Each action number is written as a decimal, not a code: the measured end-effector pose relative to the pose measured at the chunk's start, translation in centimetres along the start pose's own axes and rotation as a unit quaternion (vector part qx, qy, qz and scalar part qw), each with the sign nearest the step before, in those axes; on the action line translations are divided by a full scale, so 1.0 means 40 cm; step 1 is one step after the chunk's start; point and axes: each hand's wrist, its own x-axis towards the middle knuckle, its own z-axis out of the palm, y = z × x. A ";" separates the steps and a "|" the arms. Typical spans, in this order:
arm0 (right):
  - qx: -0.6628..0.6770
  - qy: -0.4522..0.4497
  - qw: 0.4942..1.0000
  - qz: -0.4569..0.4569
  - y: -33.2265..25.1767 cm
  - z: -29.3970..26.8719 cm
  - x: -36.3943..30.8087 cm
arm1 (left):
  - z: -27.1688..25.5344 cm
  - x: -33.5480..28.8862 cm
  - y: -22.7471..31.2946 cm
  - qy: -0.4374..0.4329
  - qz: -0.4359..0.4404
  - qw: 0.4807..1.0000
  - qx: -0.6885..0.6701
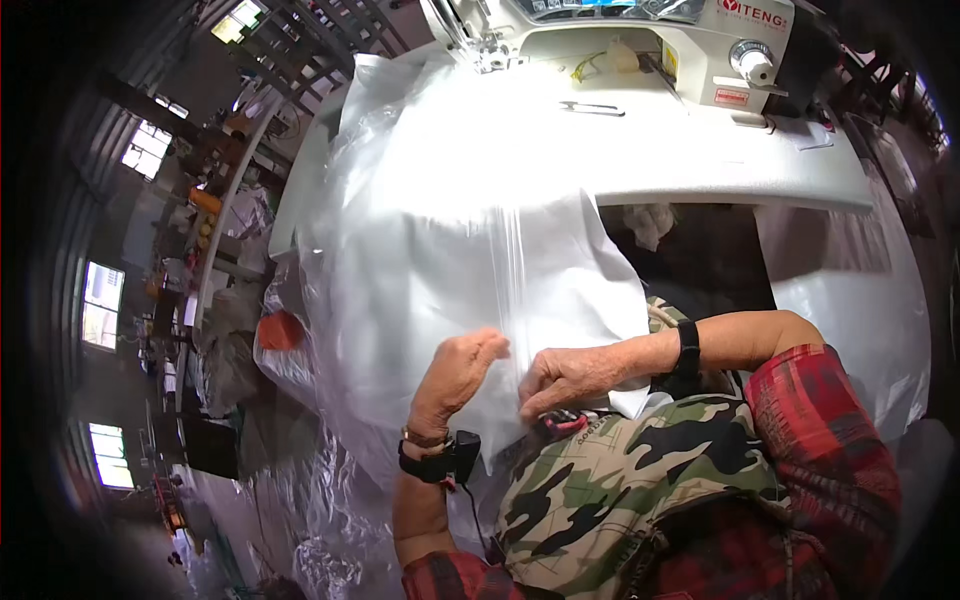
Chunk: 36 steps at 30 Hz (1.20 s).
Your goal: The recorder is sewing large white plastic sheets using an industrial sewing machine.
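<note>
A large sheet of whitish, see-through plastic point(400, 270) drapes from the sewing machine bed down toward my lap. Pleated lines of a seam or fold point(510, 270) run down it between my hands. My left hand point(460, 372) is closed over the sheet just left of these lines, its fingertips pressed together; whatever is between them is hidden. Lower and to the right, my right hand point(572, 378) has its fingers curled on the sheet by the seam, gripping it near its lower part. The sewing machine's needle area point(490, 55) is at the far end of the sheet, brightly lit.
The sewing machine point(640, 60) stands across the back, with small metal tweezers point(592, 108) on its bed. A dark opening point(690, 255) lies right of the sheet, and more pale sheeting point(850, 290) hangs beyond it. Cluttered shelving point(232, 190) and an orange item point(281, 331) are at left.
</note>
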 end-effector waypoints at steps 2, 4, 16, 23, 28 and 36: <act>-0.037 0.007 0.999 0.028 0.003 0.004 -0.014 | 0.032 -0.009 0.024 -0.012 -0.091 0.996 -0.004; -0.073 0.021 0.997 0.023 0.002 0.008 -0.017 | 0.065 -0.018 0.057 0.143 -0.029 0.986 -0.083; -0.285 0.245 0.926 -0.027 -0.053 -0.028 -0.070 | 0.138 0.008 0.113 0.206 -0.071 0.955 -0.199; -0.322 0.672 0.666 -0.024 0.118 -0.159 -0.156 | 0.130 0.004 0.123 0.255 -0.046 0.933 -0.251; -0.132 0.683 0.718 0.024 0.202 -0.218 -0.185 | 0.082 0.002 0.139 0.247 -0.050 0.931 -0.263; -0.144 0.346 0.925 0.053 -0.069 -0.092 -0.159 | 0.014 0.009 0.191 0.165 -0.036 0.920 -0.353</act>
